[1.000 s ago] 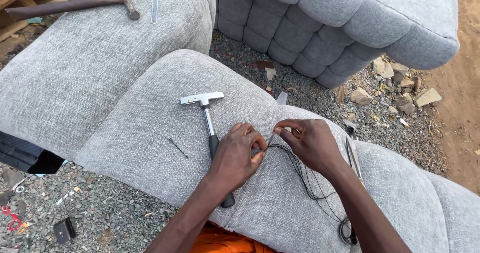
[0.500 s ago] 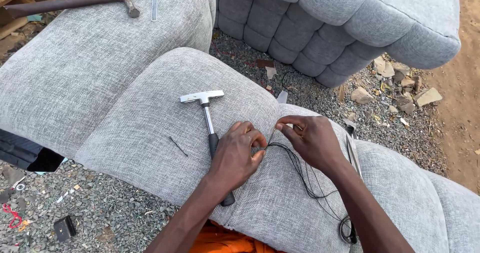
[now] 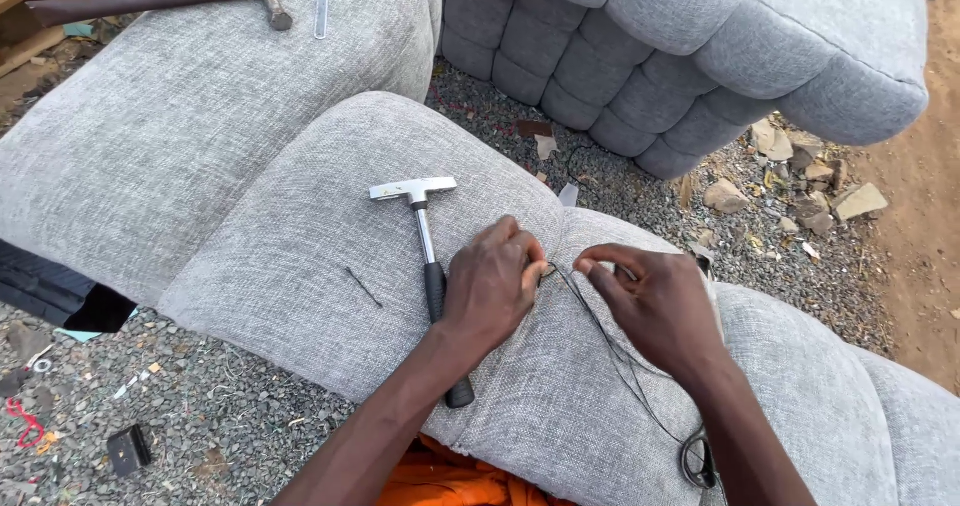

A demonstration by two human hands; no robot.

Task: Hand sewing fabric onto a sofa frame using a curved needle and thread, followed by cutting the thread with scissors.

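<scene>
The left hand [image 3: 492,286] and right hand [image 3: 655,306] each pinch black thread [image 3: 610,346] closed-fingered over the cushion [image 3: 300,226] seam between them. The thread's loose loops may tangle; the hammer [image 3: 428,266] beside the left hand could slide off.

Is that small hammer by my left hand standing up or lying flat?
Lying flat. The small hammer rests lengthwise on the grey cushion, metal head away from you, black grip partly under the left hand.

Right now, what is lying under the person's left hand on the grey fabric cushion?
The black grip of the steel-headed hammer passes under the left hand; its middle is covered. Grey cushion lies beneath.
</scene>
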